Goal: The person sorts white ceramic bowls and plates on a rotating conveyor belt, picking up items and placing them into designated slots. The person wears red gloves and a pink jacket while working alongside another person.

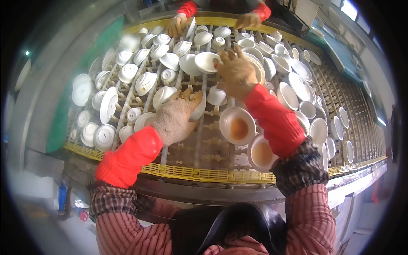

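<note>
My left hand (pixel 176 117), in a pale knit glove with a red cuff, is closed round the edge of a white bowl (pixel 199 109). My right hand (pixel 238 74), gloved the same way, is up among the bowls with fingers spread. Its fingers are beside a tilted white bowl (pixel 207 63), and its heel overlaps bowls to its right; whether it touches them is partly hidden. Below it lies a white bowl with brown residue (pixel 239 127), and next to that another stained bowl (pixel 262 154). A small white cup (pixel 216 97) stands between my hands.
Many white bowls, cups and plates lie on a pegged conveyor (pixel 208 148) with a yellow edge strip (pixel 204 173). Across it, another person's gloved hands (pixel 175 25) are among the dishes. A green panel (pixel 63 110) borders the left; a blue-green ledge (pixel 340 46) runs at the right.
</note>
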`<state>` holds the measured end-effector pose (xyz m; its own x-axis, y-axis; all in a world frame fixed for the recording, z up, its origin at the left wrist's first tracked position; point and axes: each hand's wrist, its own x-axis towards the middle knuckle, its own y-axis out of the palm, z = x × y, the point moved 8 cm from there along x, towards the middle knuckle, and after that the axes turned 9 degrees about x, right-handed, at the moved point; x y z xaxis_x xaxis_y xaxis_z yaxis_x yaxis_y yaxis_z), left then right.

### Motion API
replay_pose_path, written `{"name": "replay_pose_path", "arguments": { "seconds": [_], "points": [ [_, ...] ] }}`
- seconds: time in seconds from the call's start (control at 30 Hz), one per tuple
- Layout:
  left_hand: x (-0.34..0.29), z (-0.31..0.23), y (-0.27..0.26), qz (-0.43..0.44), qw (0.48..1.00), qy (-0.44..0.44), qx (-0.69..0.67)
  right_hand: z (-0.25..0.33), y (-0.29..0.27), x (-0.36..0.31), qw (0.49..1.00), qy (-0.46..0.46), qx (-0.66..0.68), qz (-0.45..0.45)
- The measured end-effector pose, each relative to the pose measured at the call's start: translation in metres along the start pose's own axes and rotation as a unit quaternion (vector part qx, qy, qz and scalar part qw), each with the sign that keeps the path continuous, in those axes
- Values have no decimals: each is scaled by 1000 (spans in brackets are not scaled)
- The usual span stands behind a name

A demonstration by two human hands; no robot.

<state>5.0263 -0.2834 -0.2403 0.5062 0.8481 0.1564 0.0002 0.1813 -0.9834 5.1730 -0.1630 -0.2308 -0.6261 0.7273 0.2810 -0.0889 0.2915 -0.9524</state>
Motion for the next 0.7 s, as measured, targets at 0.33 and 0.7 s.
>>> {"name": "replay_pose_path", "arguments": {
  "seconds": [0.33,0.7],
  "points": [
    [-8,-15,3,-18,998,-40,43,-169,21,-61,917,183,-342,91],
    [44,-16,-20,-173,984,-26,-37,-325,-45,-282,881,458,-82,91]
  ]
}}
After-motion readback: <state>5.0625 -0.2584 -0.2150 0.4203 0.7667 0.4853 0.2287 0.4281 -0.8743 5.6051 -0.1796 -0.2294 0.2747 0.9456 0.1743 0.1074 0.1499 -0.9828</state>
